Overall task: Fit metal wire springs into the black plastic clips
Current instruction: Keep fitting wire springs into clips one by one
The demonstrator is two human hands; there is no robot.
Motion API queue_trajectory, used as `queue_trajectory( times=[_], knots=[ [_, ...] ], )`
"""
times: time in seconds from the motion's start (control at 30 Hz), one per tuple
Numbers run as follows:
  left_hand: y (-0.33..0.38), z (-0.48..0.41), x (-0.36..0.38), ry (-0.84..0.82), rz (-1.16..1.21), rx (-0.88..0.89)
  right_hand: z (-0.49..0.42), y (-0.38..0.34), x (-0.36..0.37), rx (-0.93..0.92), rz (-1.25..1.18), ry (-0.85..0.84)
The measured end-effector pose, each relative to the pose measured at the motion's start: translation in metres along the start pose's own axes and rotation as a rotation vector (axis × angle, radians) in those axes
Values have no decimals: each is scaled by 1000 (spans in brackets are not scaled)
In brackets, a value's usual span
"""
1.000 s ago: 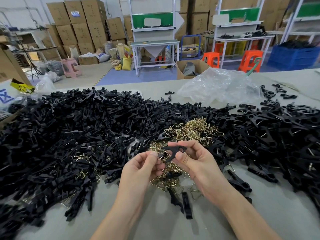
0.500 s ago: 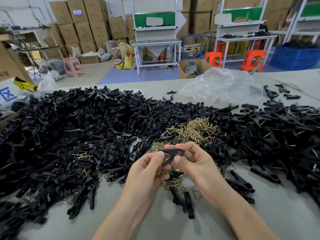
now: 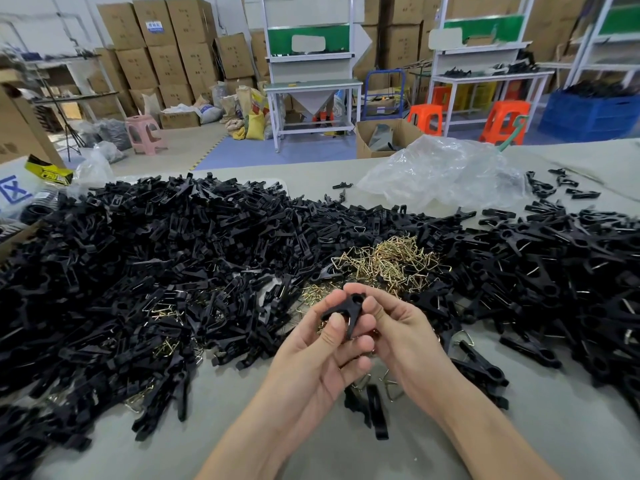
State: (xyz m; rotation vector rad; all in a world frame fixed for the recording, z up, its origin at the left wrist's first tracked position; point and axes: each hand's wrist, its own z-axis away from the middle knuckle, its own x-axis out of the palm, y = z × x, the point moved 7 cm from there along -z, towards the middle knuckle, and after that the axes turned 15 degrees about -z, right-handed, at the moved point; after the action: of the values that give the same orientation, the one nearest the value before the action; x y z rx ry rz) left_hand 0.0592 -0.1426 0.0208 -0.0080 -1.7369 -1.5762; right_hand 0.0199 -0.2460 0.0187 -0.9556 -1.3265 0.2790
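Black plastic clip (image 3: pixel 346 311) is held up just above the bench (image 3: pixel 277 445), pinched between both hands close to the camera. The left hand (image 3: pixel 322 362) presses its thumb on the clip's near leg with the fingers (image 3: pixel 349 344) curled underneath. The right hand (image 3: pixel 405 337) grips the top end between thumb and bent forefinger. Whether a spring already sits in this clip cannot be made out.

Directly below the hands a few loose clips (image 3: pixel 375 410) and a couple of single wire springs (image 3: pixel 391 389) lie on the grey surface. Just beyond the fingertips is a heap of brass-coloured wire springs (image 3: pixel 391 261), tangled together. A large pile of black clips (image 3: pixel 138 271) spreads to the left, with stray springs mixed in. Another pile of clips (image 3: pixel 571 271) covers the right side.

Behind the spring heap lies a crumpled clear plastic bag (image 3: pixel 443 171). At the far left edge a white pack (image 3: pixel 14 192) carries a blue boxed "X". Beside it is a yellow-and-black packet (image 3: pixel 48 169) whose print is too small to read.

Past the bench, on the floor, stand a pink stool (image 3: pixel 145 133), an open carton (image 3: pixel 384 136), orange stools (image 3: pixel 505 119) and a blue crate (image 3: pixel 588 112). White work stations (image 3: pixel 311 39) with green panels stand behind these. Stacked cardboard boxes (image 3: pixel 166 46) line the back wall, and one bears a blue label (image 3: pixel 154 26) that is illegible.
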Motion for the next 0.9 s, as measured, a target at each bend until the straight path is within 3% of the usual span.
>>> queue_trajectory(
  times=[0.67, 0.8, 0.9],
  knots=[
    [-5, -7, -9, 28, -75, -5, -3, 5, -9, -13, 11, -73],
    [2, -11, -18, 74, -162, 19, -6, -9, -19, -70, -89, 75],
    [5, -9, -33, 168, -216, 1, -4, -30, -41, -103, -321, 246]
  ],
)
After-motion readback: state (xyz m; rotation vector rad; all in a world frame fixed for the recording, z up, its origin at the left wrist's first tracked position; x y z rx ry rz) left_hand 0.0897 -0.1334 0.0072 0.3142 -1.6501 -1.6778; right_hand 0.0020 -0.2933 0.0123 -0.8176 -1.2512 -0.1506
